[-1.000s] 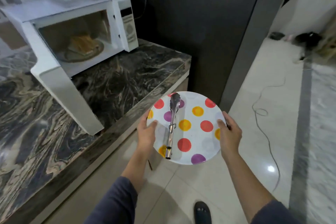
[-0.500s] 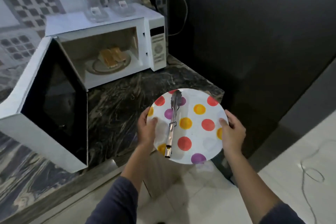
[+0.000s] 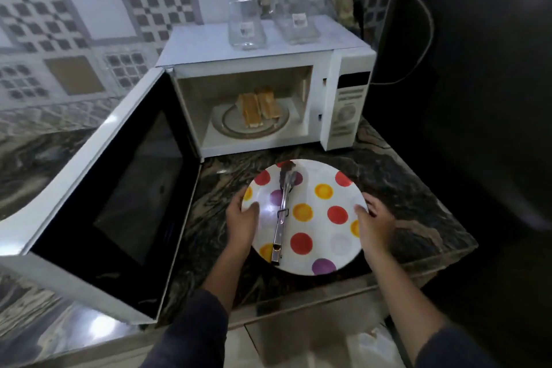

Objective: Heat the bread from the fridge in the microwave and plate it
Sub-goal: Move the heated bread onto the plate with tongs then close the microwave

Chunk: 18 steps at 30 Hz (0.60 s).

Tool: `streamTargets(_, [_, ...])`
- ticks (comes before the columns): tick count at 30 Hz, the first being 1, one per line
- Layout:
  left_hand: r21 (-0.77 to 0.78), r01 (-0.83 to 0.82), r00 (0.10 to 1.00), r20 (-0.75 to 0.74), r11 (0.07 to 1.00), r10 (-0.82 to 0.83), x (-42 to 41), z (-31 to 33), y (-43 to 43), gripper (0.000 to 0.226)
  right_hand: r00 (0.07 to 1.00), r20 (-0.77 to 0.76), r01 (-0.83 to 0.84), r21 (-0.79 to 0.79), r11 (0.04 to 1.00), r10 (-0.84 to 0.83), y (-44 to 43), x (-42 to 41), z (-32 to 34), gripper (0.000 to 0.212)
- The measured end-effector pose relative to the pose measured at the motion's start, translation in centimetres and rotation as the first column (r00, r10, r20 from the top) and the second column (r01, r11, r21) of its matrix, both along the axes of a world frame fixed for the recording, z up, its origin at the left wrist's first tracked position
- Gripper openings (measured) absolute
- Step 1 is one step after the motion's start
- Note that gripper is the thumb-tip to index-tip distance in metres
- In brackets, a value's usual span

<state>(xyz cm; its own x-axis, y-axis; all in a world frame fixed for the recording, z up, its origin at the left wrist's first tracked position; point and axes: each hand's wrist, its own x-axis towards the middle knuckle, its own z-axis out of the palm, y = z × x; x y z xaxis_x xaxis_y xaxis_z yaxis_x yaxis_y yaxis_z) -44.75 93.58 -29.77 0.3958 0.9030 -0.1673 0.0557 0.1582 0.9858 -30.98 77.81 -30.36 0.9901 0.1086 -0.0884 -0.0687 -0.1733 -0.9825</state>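
Microwave door (image 3: 104, 188) is open at left. Bread (image 3: 258, 109), two slices, sits on the turntable (image 3: 227, 125) inside. My left hand (image 3: 242, 221) grips the dotted plate (image 3: 319, 230) by its left rim. Tongs (image 3: 282, 218) lie on it. My right hand (image 3: 375, 225) grips the right rim. Plate is over the countertop (image 3: 412, 212); contact unclear.

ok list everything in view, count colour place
microwave: 1, white, on the counter
door: 1, white with dark window, swung open leftward
bread: 2 slices, golden brown, on the glass tray inside the microwave
glass tray: 1, clear, microwave floor
jars: 2, clear, on top of the microwave
plate: 1, white with red, yellow and purple spots, above the counter before the microwave
tongs: 1, silver, lying on the plate
counter: 1, dark marbled, below the microwave
cable: 1, pale, right of the microwave
left hand: 1, grips the plate's left rim
right hand: 1, grips the plate's right rim
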Motion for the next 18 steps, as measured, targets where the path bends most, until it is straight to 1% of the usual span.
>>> streamTargets(3, [-0.008,-0.079,0.996,-0.031,0.997,0.079,0.1,-0.4,1.6,0.037,0.994,-0.034,-0.105,-0.048,0.993,0.104,3.2,1.6,-0.7,0.034])
streamTargets(6, [0.025,-0.123,0.991,-0.053,0.992,0.124,0.0,-0.8,2.7,0.036,0.976,-0.091,-0.205,-0.105,0.973,0.196,5.6,3.1,-1.6,0.033])
streamTargets(10, [0.042,-0.169,0.98,-0.1,0.985,0.173,0.6,-1.8,4.1,0.033,0.951,-0.136,-0.3,-0.195,0.934,0.277,7.9,4.8,-2.3,0.032])
streamTargets(14, [0.08,-0.19,0.964,-0.173,0.978,0.202,1.6,-2.9,5.1,0.034,0.937,-0.101,-0.348,-0.274,0.896,0.333,9.2,6.2,-2.2,0.028])
streamTargets(18, [0.116,-0.214,0.931,-0.276,0.97,0.238,2.0,-5.7,6.3,0.038,0.923,-0.046,-0.376,-0.324,0.868,0.382,9.9,7.3,-2.9,0.025])
